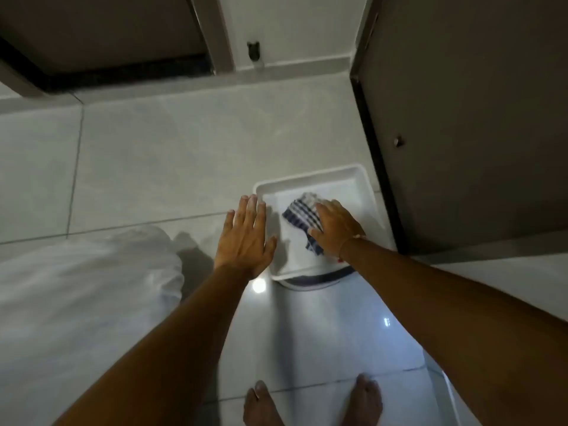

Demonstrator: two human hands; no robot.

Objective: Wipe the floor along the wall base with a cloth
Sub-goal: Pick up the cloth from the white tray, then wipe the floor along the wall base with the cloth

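A blue-and-white checked cloth (300,215) lies inside a white rectangular tray (310,179) that stands on the tiled floor beside a dark door. My right hand (336,229) presses down on the cloth, with its fingers curled over the cloth's right side. At the tray's left rim my left hand (246,238) lies flat with its fingers spread, holding nothing. The wall base (292,67) runs across the far side of the floor, beyond the tray.
The dark door (479,118) stands at the right, its edge close to the tray. A white bundle of fabric (80,296) fills the left foreground. A round white object (310,282) peeks out under the tray's near edge. My bare feet (313,404) are at the bottom.
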